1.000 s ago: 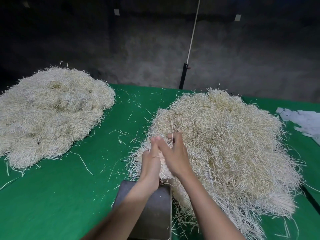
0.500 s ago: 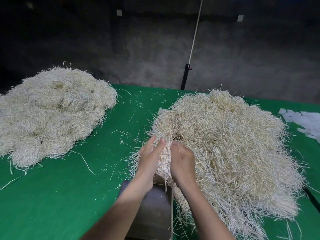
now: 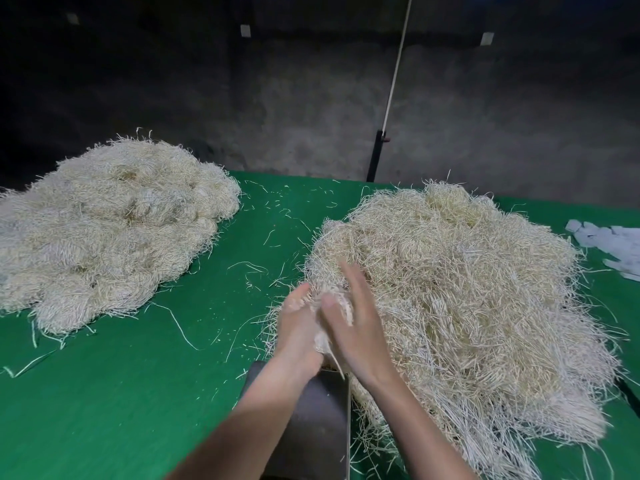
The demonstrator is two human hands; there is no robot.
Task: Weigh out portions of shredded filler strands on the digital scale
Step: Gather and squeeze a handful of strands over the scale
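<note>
Head view, entries left to right.

1. Left pile of strands (image 3: 110, 230): pale, heaped on the far left of the green desk (image 3: 138, 393), well apart from my hands.
2. Stray strands (image 3: 249, 268): scattered on the cloth between the two piles.
3. Left hand (image 3: 298, 327): fingers fairly straight, palm pressed against a tuft of filler (image 3: 334, 306).
4. Digital scale (image 3: 318, 427): dark plate just below my wrists, partly under my forearms; no display visible.
5. Right hand (image 3: 356, 327): blurred, fingers extended, palm flat on the tuft's other side, so the tuft sits sandwiched between both palms above the scale's far edge.
6. Right pile of strands (image 3: 467, 306): large, loose, touching the scale's right side.
7. White paper scraps (image 3: 613, 244): far right edge.

Handling note: I judge the tuft should be compacted, trailing strands freed from the big pile, then set squarely on the plate so nothing drapes onto the desk and falsifies the reading.
</note>
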